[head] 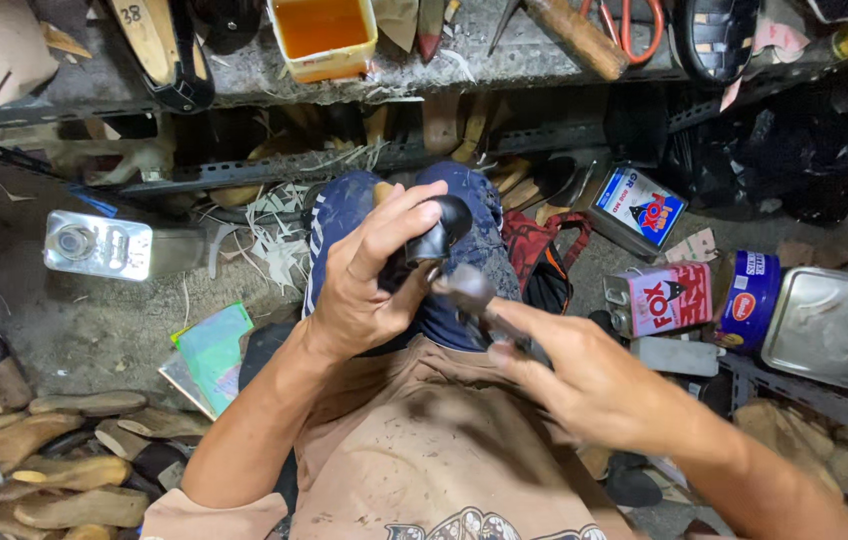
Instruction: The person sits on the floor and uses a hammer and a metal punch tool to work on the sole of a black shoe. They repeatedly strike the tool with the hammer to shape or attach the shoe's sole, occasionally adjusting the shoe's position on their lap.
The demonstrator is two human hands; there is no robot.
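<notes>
A small black shoe part (436, 240), glossy and curved, sits over the person's raised knee, a little above the middle of the view. The left hand (369, 280) is wrapped around it, fingers curled over the top and thumb pressed along the side, so that most of the piece is hidden in the grip. Just beside it, the right hand (584, 380) is closed on the handle of a metal tool (472, 295), whose blurred grey head touches or nearly touches the black piece; I cannot tell which. Both hands work above blue jeans (344, 215) and a stained tan shirt (424, 450). To the right of the knee lies a red and black bag (542, 255), and beyond it stand a red tin (666, 298), a blue round can (749, 298) and a flat blue-topped tin (636, 210), all near one another on the floor. A shallow steel tray (834, 325) lies at the right edge. To the left, well apart from the hands, a silver metal can (99, 245) lies on its side, and a pile of tan shoe soles (64, 470) fills the lower left corner. Along the top runs the bench (444, 70), carrying a yellow tub of orange liquid (324, 35), a wooden handle (576, 35) and orange-handled scissors (634, 25).
</notes>
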